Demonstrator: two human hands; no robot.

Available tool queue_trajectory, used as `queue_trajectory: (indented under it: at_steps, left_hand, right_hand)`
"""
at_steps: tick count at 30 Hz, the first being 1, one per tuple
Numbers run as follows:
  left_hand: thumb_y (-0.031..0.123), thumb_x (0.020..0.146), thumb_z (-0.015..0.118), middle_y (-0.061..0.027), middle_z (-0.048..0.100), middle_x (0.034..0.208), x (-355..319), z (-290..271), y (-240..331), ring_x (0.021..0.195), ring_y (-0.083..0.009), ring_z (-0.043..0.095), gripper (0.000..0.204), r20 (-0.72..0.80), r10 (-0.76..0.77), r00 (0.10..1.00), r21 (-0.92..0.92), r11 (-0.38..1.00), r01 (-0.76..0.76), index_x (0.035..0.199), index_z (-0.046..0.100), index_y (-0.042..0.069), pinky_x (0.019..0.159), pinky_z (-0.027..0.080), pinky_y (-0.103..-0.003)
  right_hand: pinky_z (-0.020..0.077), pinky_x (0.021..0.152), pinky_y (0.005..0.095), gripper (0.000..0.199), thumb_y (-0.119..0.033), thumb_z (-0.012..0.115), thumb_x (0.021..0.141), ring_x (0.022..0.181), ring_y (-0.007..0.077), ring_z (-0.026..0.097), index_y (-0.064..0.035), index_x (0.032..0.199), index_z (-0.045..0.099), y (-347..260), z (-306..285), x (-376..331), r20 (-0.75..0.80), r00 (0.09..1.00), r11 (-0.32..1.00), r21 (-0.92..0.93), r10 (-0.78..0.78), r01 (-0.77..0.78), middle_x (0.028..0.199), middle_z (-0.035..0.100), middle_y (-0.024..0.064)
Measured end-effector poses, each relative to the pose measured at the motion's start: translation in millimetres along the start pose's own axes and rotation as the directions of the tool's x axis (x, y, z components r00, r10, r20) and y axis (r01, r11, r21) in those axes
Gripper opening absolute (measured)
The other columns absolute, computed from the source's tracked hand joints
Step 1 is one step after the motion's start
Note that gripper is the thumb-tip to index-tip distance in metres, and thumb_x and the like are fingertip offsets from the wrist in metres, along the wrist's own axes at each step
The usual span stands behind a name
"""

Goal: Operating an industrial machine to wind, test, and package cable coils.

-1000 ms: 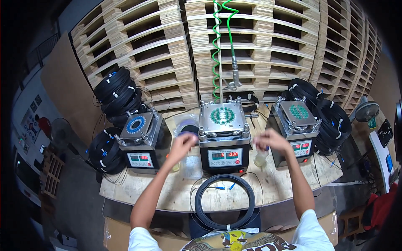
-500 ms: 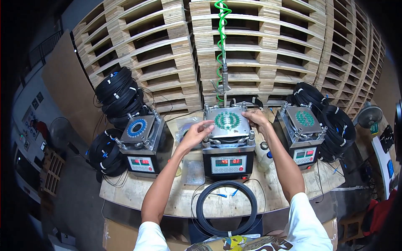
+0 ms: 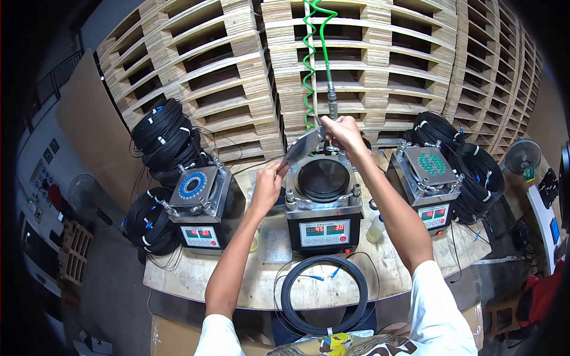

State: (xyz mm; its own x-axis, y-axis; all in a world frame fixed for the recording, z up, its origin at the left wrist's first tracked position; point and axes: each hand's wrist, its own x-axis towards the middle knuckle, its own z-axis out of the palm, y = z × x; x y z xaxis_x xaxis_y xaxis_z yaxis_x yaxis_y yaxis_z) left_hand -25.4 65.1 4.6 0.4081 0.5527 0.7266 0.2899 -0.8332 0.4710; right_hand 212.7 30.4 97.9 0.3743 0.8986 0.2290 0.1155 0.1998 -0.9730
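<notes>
At the worktop's [image 3: 190, 277] near edge: coil of black cable [image 3: 286, 293], part of it hanging over the edge, two blue connectors [image 3: 319, 277] lying inside the loop. Behind it, the centre benchtop polishing machine [image 3: 323, 236], red digits lit on its front panel. Clear plastic tray [image 3: 276, 244] just left of it, clear bottle [image 3: 375, 230] just right.

Round black disc [image 3: 323, 177] exposed on top of that machine, corner posts around it. Metal plate [image 3: 304, 145] is up in the air over the machine's rear left, steeply tilted, right end higher. Left hand [image 3: 268, 185] pinching its lower left end, right hand [image 3: 343, 133] pinching its upper right end (can't tell if any edge touches the machine).

Either side, two similar units: left machine [image 3: 202, 235] has a plate with a ring of blue fittings [image 3: 192, 185], right machine [image 3: 431, 216] has one with green fittings [image 3: 431, 164].

Farther out, black cable bundles stacked left [image 3: 163, 133] and right [image 3: 475, 172]. Green coiled hose [image 3: 325, 41] hangs behind the centre machine, its metal end partly hidden by the right hand. Wooden pallets [image 3: 368, 53] stacked high at the back.
</notes>
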Motion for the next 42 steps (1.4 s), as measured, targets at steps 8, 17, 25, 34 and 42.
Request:
queue_trajectory:
  at_steps: [8, 17, 25, 34, 42]
  left_hand:
    - [0.035, 0.095, 0.066, -0.0204, 0.046, 0.057, -16, 45, -44, 0.053, -0.0207, 0.038, 0.043, -0.078, -0.241, 0.968, 0.002, 0.970, 0.241, 0.083, 0.067, -0.006, 0.052, 0.036, -0.040]
    - [0.037, 0.095, 0.066, -0.0135, 0.043, 0.055, -10, 57, -44, 0.058, -0.0121, 0.038, 0.049, -0.099, -0.318, 0.943, -0.095, 0.946, 0.309, 0.080, 0.064, -0.010, 0.052, 0.035, -0.039]
    - [0.036, 0.097, 0.063, -0.0027, 0.037, 0.057, -15, 45, -64, 0.059, -0.0092, 0.036, 0.051, -0.092, -0.421, 0.903, -0.067, 0.907, 0.416, 0.069, 0.053, -0.005, 0.051, 0.033, -0.037]
    - [0.036, 0.096, 0.064, -0.0053, 0.035, 0.055, -15, 71, -60, 0.059, -0.0103, 0.037, 0.057, -0.154, -0.404, 0.902, -0.083, 0.915, 0.396, 0.061, 0.044, -0.003, 0.051, 0.034, -0.039]
    - [0.037, 0.096, 0.063, -0.0297, 0.055, 0.062, -22, 71, -79, 0.057, -0.0392, 0.059, 0.055, -0.193, -0.448, 0.873, -0.145, 0.893, 0.427, 0.067, 0.054, -0.009, 0.059, 0.044, -0.048]
  right_hand:
    - [0.0569, 0.069, 0.0386, 0.041, -0.045, 0.071, 0.072, 0.067, 0.0241, 0.072, -0.0065, 0.057, 0.073, 27, 31, 49, -0.119, 0.992, 0.861, -0.500, 0.037, -0.092, 0.060, 0.070, 0.0064]
    - [0.0551, 0.073, 0.0413, 0.041, -0.046, 0.072, 0.077, 0.074, 0.0282, 0.072, -0.0054, 0.075, 0.069, 30, 49, 66, -0.171, 0.984, 0.849, -0.525, -0.047, -0.051, 0.071, 0.072, 0.0100]
    - [0.0504, 0.071, 0.0458, 0.035, -0.034, 0.070, 0.089, 0.082, 0.0347, 0.064, -0.0024, 0.093, 0.056, 13, 15, 64, -0.393, 0.627, 0.710, -0.580, -0.673, 0.399, 0.092, 0.063, 0.0198]
    - [0.0508, 0.067, 0.0307, 0.050, -0.042, 0.080, 0.078, 0.070, 0.0121, 0.060, 0.0011, 0.098, 0.066, 88, -74, 154, 0.179, 0.929, 0.825, -0.427, -0.323, 0.369, 0.077, 0.065, 0.0058]
    - [0.0546, 0.078, 0.0320, 0.024, -0.007, 0.052, 0.092, 0.087, 0.0200, 0.069, -0.0051, 0.115, 0.045, 23, -66, 65, 0.279, 0.953, 0.989, -0.054, -0.119, 0.139, 0.100, 0.071, 0.0164]
